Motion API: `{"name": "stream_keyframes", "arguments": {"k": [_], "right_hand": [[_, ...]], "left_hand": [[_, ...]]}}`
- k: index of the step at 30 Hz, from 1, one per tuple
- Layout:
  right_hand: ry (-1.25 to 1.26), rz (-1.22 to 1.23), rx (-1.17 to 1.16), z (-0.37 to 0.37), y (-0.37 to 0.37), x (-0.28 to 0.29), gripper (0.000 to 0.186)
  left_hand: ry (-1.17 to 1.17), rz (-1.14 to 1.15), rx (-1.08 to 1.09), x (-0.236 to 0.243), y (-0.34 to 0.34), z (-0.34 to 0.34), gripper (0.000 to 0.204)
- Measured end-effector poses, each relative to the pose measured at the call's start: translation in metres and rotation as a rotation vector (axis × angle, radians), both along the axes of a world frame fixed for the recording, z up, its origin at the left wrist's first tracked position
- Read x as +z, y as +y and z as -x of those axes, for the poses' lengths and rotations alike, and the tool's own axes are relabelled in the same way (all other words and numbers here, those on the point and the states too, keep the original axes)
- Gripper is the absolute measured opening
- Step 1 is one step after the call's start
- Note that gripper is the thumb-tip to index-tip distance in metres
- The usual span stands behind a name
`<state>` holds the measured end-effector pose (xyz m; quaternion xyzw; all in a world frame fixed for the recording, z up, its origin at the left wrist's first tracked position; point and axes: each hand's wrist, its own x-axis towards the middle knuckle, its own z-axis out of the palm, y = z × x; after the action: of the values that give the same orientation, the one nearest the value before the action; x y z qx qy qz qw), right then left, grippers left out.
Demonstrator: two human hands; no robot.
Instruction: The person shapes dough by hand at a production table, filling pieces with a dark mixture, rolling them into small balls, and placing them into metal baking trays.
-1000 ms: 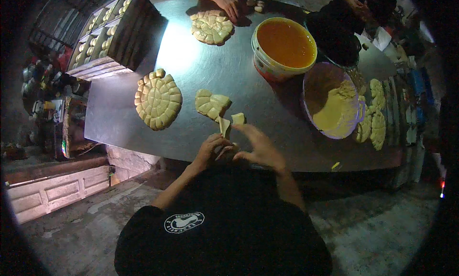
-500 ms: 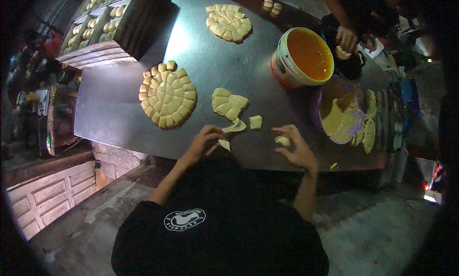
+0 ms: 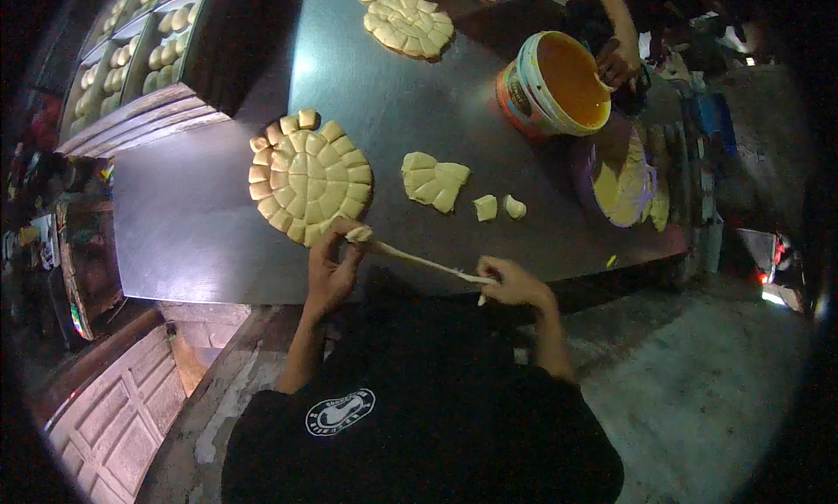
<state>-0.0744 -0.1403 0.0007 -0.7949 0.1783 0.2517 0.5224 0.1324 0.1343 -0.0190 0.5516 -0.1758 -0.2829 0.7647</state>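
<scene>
Holding a thin strip of dough [image 3: 415, 259] drawn out straight, above the near edge of a metal table [image 3: 192, 216] and slanting down from left to right. Pinching its thicker end between thumb and fingers of the left hand [image 3: 332, 273], gripping the narrow end in the curled fingers of the right hand [image 3: 517, 288], with a pale bit showing just below. Seen just past the left fingertips: a round, scored slab [image 3: 310, 177], ringed by blocks along its upper edge; impossible to tell whether touched. Lying beyond the strip, toward the middle: a smaller cut slab [image 3: 436, 182], near two loose chunks [image 3: 485, 208] set side by side. Visible at the far side: a second scored slab [image 3: 408, 22]. Standing to the right: a bucket [image 3: 515, 94] of orange contents, reached over by a co-worker's hand [image 3: 618, 63] with something pale at the fingers, too small to make out. Placed just beside it: a purple tub [image 3: 648, 185] with a yellow mass [image 3: 618, 190] inside. Stacked at upper left: wooden trays [image 3: 148, 129] with compartments of pale dough balls [image 3: 179, 20].
</scene>
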Motion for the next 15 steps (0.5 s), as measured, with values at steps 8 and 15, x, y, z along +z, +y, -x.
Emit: {"name": "stream_keyframes", "arguments": {"k": [8, 15], "right_hand": [[-0.132, 0.888, -0.347, 0.034, -0.072, -0.004, 0.042], [-0.241, 0.198, -0.550, -0.092, -0.077, -0.038, 0.037]], "left_hand": [[-0.185, -0.125, -0.277, 0.023, -0.043, -0.010, 0.027], [-0.919, -0.946, -0.457, -0.008, -0.098, 0.017, 0.069]]}}
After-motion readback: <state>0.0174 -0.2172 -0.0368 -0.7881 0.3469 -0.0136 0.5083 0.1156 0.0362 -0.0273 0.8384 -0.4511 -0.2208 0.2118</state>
